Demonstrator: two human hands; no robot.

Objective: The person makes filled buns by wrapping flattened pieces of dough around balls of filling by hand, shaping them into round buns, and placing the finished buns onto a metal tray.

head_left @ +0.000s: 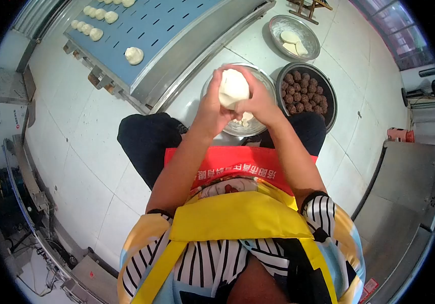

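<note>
Between my two hands is a pale, smooth ball of dough (233, 87), raised above a metal bowl (238, 130). My left hand (212, 104) curls around its left side and underneath. From the right, my right hand (259, 101) wraps over its top and side. Bits of dough or flour (243, 120) lie in the bowl below. Beside it on the right, a dark basin (334, 96) holds several round brown filling balls (302, 92). Behind that stands a steel bowl (277, 23) with several flattened dough pieces (291, 37).
At the upper left, a blue slotted conveyor (169, 30) with a metal side rail carries several dough balls (96, 34) and a single larger one (134, 55). A small wooden stool (306, 9) is at the top. Metal equipment (400, 177) lines the right wall.
</note>
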